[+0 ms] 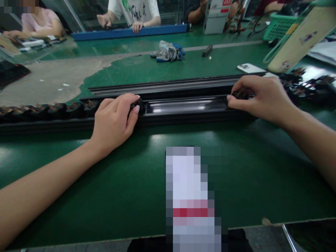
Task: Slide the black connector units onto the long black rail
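A long black channel rail (183, 119) lies across the green table, its inside shiny between my two hands. My left hand (114, 119) is closed, thumb and fingers pinching a small black part (140, 104) in the channel. At the rail's right end, my right hand (265, 96) pinches another black part (240, 95), mostly covered by the fingers. Left of my left hand, a row of black parts with coppery metal contacts (49, 111) sits in the channel. Behind lies a second black rail (168, 84). More loose black parts (309, 85) are heaped beyond my right hand.
A white phone (251, 69), a cream bottle (296, 38) and a green basket (279, 27) stand or lie at the right. Crumpled gloves (169, 51) lie mid-table. A blurred-out pale object (189, 182) is in front of me. Across the table, a person (133, 14) touches a blue bar (131, 33).
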Motion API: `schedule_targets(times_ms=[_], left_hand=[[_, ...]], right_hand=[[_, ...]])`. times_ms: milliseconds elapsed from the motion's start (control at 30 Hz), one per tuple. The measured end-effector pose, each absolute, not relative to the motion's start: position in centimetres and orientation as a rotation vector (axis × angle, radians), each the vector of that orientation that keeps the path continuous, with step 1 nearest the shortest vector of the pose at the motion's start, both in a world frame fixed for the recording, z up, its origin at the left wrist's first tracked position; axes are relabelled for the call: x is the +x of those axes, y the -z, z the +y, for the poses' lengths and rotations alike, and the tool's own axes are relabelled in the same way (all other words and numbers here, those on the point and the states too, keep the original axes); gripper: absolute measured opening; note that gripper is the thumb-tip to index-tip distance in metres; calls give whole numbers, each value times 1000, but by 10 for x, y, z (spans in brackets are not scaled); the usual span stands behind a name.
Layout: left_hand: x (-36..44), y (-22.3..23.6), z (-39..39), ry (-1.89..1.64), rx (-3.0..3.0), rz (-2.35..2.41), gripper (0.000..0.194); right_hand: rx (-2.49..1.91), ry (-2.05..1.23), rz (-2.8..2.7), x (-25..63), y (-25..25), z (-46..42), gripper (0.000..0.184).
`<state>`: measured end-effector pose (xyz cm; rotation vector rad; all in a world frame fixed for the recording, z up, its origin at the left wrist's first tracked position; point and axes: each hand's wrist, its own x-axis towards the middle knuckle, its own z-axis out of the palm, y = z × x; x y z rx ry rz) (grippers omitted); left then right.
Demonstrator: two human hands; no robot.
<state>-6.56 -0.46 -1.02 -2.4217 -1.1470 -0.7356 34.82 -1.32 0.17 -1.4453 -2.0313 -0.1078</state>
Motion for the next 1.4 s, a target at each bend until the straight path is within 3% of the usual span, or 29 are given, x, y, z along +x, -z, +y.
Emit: schedule_targets(times_ms=[900, 1400], left_hand=[[-65, 10, -5, 728, -2400, -1122, 34], [-66, 12, -3, 740, -2374, -1060, 34]], right_hand=[[-1512, 33, -2068, 353, -6, -10, 24], [-1513, 154, -2072, 349, -4, -14, 22]])
